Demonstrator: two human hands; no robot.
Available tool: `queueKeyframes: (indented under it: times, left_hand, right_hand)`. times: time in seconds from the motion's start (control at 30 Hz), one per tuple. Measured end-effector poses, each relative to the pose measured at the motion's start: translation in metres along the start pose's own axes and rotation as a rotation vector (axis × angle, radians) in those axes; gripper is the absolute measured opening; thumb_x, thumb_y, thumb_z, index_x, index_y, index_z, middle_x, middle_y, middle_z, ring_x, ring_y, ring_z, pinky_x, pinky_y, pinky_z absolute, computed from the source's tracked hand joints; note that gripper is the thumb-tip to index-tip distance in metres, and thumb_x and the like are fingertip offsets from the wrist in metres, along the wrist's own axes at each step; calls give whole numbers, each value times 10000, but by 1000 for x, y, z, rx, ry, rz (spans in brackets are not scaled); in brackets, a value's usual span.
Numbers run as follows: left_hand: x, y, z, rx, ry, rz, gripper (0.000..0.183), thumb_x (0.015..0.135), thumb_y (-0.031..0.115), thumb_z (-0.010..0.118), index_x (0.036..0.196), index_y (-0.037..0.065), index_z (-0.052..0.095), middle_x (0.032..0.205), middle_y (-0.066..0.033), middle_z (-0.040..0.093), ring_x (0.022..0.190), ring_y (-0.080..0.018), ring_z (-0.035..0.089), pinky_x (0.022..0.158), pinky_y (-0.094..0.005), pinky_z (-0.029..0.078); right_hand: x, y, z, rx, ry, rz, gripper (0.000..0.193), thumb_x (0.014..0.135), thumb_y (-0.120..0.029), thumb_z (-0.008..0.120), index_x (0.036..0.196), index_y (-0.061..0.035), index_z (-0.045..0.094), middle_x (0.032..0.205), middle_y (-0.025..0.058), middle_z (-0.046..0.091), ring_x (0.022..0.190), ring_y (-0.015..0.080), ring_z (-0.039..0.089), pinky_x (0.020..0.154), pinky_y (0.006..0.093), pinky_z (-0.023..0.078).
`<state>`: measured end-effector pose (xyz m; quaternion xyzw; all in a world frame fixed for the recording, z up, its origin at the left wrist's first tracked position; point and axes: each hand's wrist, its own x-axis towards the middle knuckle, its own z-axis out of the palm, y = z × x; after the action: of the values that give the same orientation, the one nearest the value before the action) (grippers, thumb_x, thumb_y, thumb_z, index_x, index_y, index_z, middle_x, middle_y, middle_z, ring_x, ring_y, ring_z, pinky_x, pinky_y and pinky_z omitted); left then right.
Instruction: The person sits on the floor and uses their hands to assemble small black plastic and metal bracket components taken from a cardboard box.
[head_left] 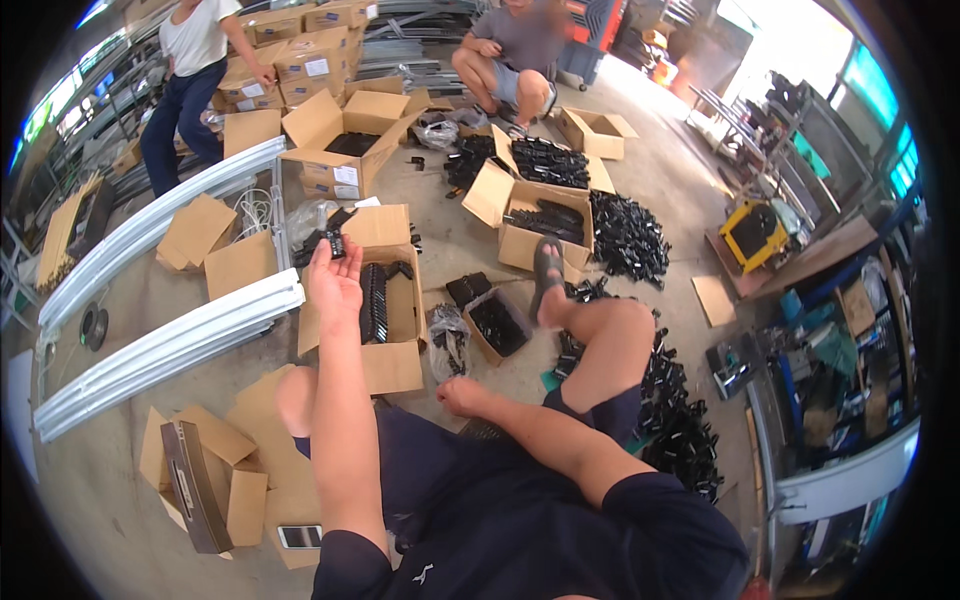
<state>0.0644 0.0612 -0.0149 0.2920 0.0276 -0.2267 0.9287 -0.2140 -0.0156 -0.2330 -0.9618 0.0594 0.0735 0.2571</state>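
My left hand [338, 278] reaches forward, palm up, with its fingers closed on a small black plastic part [333, 240]. Just to its right stands an open cardboard box [407, 352] with rows of similar black parts [373, 303] inside. My right hand [461, 397] is curled into a fist above my lap; whatever it may hold is hidden. Ahead of that hand lies a clear plastic bag [449, 343] with dark pieces in it. Beside the bag is a small carton [488, 352] lined with plastic and holding black parts.
Loose black parts lie in heaps [630, 238] to the right and beside my leg. Long white metal profiles [170, 345] extend on the left. More open cartons [340, 175] stand ahead. One person [190, 90] stands at far left; another [510, 60] squats ahead. A phone [300, 537] lies at lower left.
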Motion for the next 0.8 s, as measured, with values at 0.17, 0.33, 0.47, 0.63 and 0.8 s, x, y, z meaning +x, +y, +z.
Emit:
queueKeyframes:
  times: [0.17, 0.33, 0.47, 0.63, 0.8]
  left_hand:
    - [-6, 9, -12, -5, 4, -5, 250, 982, 197, 672, 1153, 29, 601, 1065, -173, 707, 924, -247, 700, 872, -405, 621]
    - [-15, 16, -18, -11, 34, -10, 230, 991, 198, 664, 1148, 40, 605, 1067, -164, 715, 929, -238, 699, 891, -394, 613]
    - [-23, 17, -10, 14, 22, -45, 241, 1001, 227, 653, 1157, 49, 607, 1076, -157, 712, 925, -226, 691, 886, -387, 609]
    - [-36, 20, -23, 126, -11, -46, 273, 995, 222, 655, 1161, 6, 625, 1101, -167, 700, 923, -223, 680, 903, -390, 607]
    - [-76, 27, -12, 247, 18, -42, 228, 988, 190, 666, 1167, 61, 609, 1039, -172, 714, 836, -253, 700, 824, -423, 623]
  right_hand:
    - [-5, -41, -31, 33, 16, -85, 171, 856, -129, 589, 945, -58, 717, 948, 187, 718, 892, 390, 696, 793, 489, 551]
    - [-10, -74, -86, 22, 19, -256, 162, 860, -117, 594, 948, -37, 703, 970, 166, 699, 940, 369, 688, 823, 465, 548]
    - [-27, -83, -149, 82, 165, -324, 170, 856, -104, 585, 947, -30, 708, 933, 169, 693, 934, 373, 686, 836, 460, 545]
    - [-21, -39, -155, 279, 321, -157, 205, 854, -110, 576, 972, -26, 722, 992, 186, 698, 973, 381, 678, 887, 469, 537]
    - [-20, -15, -138, 390, 357, -83, 191, 866, -107, 582, 969, -37, 726, 1005, 188, 696, 966, 383, 675, 884, 471, 535]
